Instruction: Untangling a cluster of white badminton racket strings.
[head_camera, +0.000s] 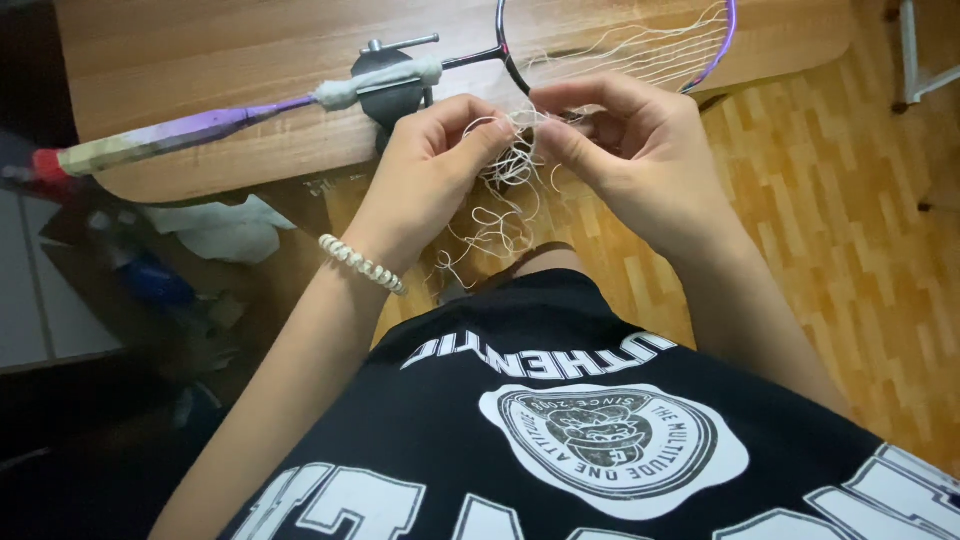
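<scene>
head cam: left hand (432, 160) & right hand (630, 150) both pinch loose white string (505, 185) at racket (620, 45) edge. tangle could knot tighter if pulled hard.

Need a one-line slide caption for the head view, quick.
Both bare hands, left hand and right hand, pinch tangled white string at a clamped purple-framed badminton racket.
</scene>
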